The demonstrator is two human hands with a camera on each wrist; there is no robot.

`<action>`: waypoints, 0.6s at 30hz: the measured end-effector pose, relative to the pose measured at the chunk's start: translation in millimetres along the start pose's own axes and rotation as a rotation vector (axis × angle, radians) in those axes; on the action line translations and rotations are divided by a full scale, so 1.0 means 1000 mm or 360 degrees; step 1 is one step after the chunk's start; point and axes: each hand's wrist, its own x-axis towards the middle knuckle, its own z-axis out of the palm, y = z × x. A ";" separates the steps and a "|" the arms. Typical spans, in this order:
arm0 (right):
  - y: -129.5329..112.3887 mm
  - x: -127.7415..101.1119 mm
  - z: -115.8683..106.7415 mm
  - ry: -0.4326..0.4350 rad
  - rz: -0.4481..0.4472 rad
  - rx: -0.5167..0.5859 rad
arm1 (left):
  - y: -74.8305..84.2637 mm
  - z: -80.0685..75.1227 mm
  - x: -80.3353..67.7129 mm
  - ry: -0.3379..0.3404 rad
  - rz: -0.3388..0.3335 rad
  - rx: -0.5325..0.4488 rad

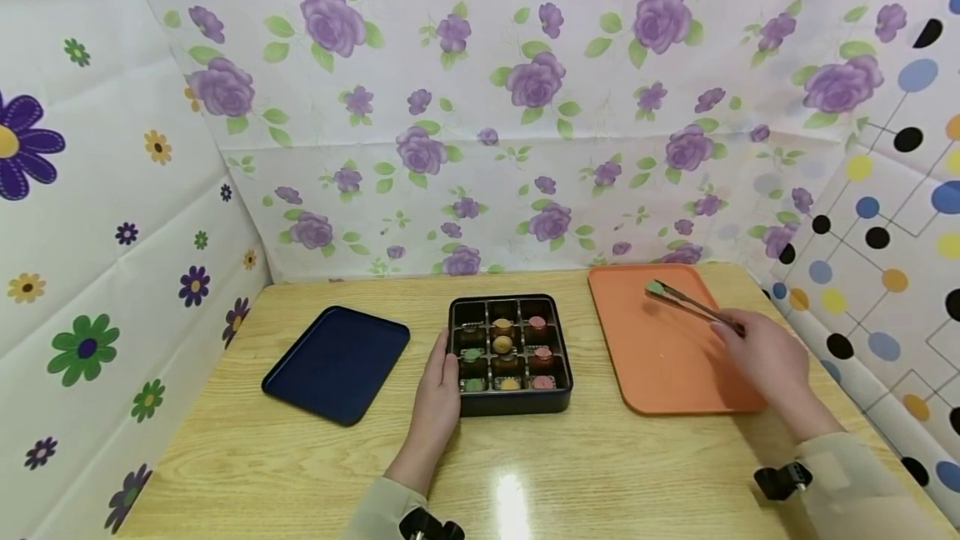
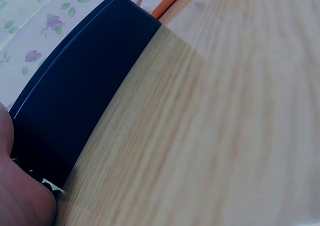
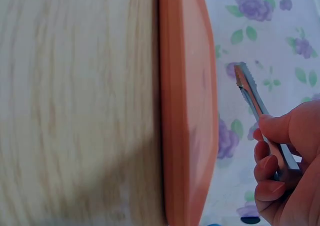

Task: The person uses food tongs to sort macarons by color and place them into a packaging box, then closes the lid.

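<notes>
A black box (image 1: 512, 403) with a grid of compartments sits mid-table, and several hold small round sweets in green, yellow and pink. My left hand (image 1: 444, 382) rests flat against the box's left wall (image 2: 85, 90), fingers straight. My right hand (image 1: 753, 348) grips metal tongs (image 1: 693, 304) over the far part of the orange tray (image 1: 660, 365). A small green piece (image 1: 655, 287) shows at the tongs' tips. In the right wrist view the tongs (image 3: 250, 91) stand pinched together beyond the tray's rim (image 3: 172, 110), held by my right hand (image 3: 282, 161).
A dark blue tray (image 1: 337, 363) lies left of the box. The wooden table (image 1: 600, 473) is hemmed in by flowered sheets at the back and left and a dotted sheet on the right. The orange tray's corner (image 2: 167, 3) peeks past the box.
</notes>
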 end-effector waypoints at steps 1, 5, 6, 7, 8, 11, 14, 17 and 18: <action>-0.002 0.000 0.000 -0.0002 -0.0004 0.0008 | 0.000 0.000 0.000 -0.0002 0.0002 0.0000; -0.012 -0.002 0.000 -0.0010 -0.0022 0.0047 | 0.000 0.000 0.000 -0.0003 0.0003 0.0004; -0.014 -0.002 0.000 -0.0011 -0.0034 0.0057 | 0.000 0.000 0.000 -0.0002 0.0001 0.0006; -0.016 -0.003 0.001 -0.0013 -0.0046 0.0068 | 0.000 0.000 0.000 -0.0002 0.0001 0.0007; -0.019 -0.003 0.001 -0.0010 -0.0058 0.0077 | 0.000 0.000 0.000 0.0000 0.0000 0.0008; -0.027 -0.004 0.004 0.0014 -0.0104 0.0092 | 0.000 0.000 0.000 0.0001 -0.0001 0.0010; -0.036 -0.005 0.006 0.0045 -0.0148 0.0098 | 0.000 0.000 0.001 0.0001 0.0000 0.0012; -0.044 -0.007 0.006 0.0054 -0.0180 0.0116 | 0.000 0.000 0.000 0.0000 -0.0003 0.0015; -0.047 -0.007 0.006 0.0052 -0.0185 0.0123 | 0.000 0.000 0.000 -0.0001 -0.0005 0.0014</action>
